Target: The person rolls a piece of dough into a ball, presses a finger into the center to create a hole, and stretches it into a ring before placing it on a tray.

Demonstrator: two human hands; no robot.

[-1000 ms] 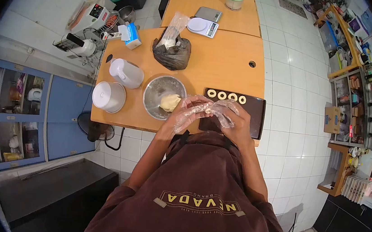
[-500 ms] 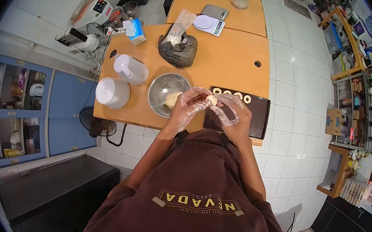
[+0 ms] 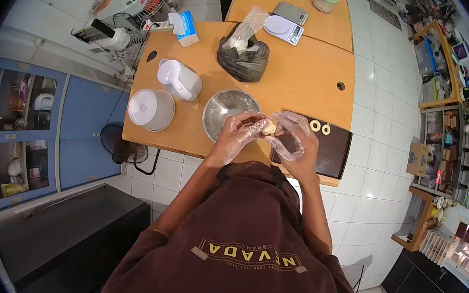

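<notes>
Both my hands wear thin clear plastic gloves and meet over the table's near edge. My left hand [image 3: 239, 137] and my right hand [image 3: 295, 144] pinch a small pale piece of dough [image 3: 269, 128] between their fingertips. Just behind my left hand stands a steel bowl [image 3: 225, 102]; my fingers hide most of what is in it. A dark baking tray [image 3: 337, 149] lies under and to the right of my right hand, with two ring-shaped dough pieces [image 3: 320, 127] showing at its far edge.
On the wooden table [image 3: 293, 81] stand a white jug [image 3: 180, 79], a round white lidded container [image 3: 150, 109], a black plastic bag [image 3: 245, 58] and a blue box [image 3: 188, 28]. A scale [image 3: 284, 27] spans the joint to the second table. A fan stands left of the table.
My hands stayed together on the dough piece. The view shifted, so table and bowl sit further right in the frame, and my hands now cover more of the rings on the tray.
</notes>
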